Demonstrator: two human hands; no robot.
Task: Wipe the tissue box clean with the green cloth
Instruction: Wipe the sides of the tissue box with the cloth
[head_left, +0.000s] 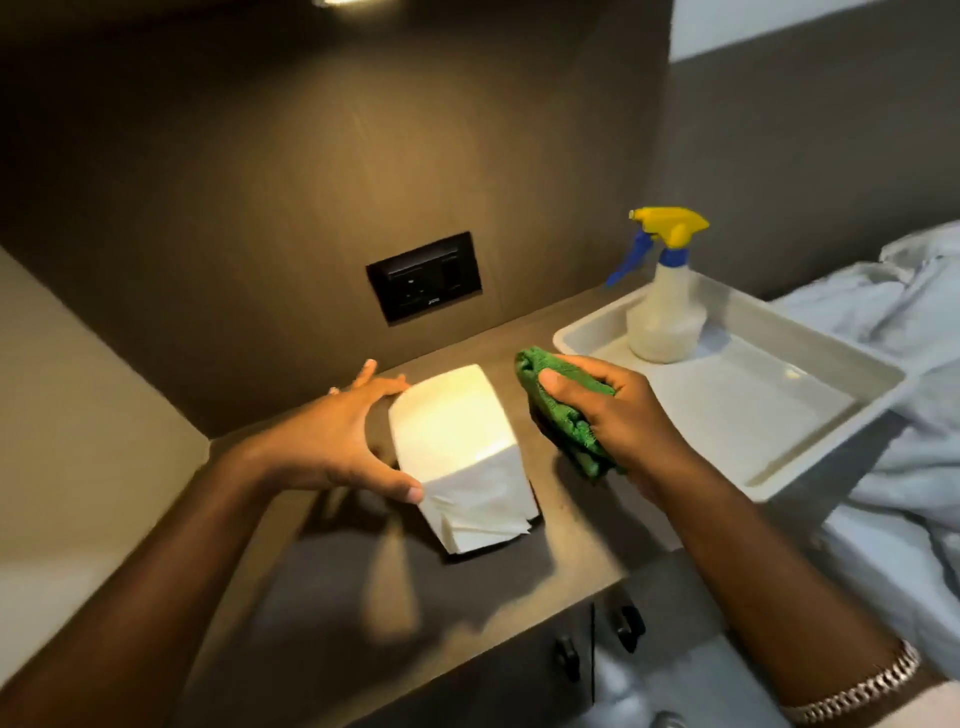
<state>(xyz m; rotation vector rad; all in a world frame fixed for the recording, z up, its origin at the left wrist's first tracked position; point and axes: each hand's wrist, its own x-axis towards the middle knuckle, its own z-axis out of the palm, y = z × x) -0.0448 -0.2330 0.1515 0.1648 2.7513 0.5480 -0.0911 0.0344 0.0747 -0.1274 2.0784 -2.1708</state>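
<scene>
**Cloth waited right of box**

Nearest me, the right forearm led to the right hand, which gripped the bunched cloth just right of the box, not touching it. The left hand clasped the box's left side. I saw its long axis run away from me across the counter.

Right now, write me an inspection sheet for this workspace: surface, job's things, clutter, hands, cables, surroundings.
Surface: brown countertop, lit from above.
Job's things: white tissue box on the countertop, tissues showing at its near end; green cloth bunched, right of the box.
Clutter: spray bottle upright in a white tray.
Hands: left hand holds the tissue box between thumb and fingers; right hand grips the green cloth.
Cables: nothing seen.
Surroundings: wall socket behind; white bedding at right.
</scene>
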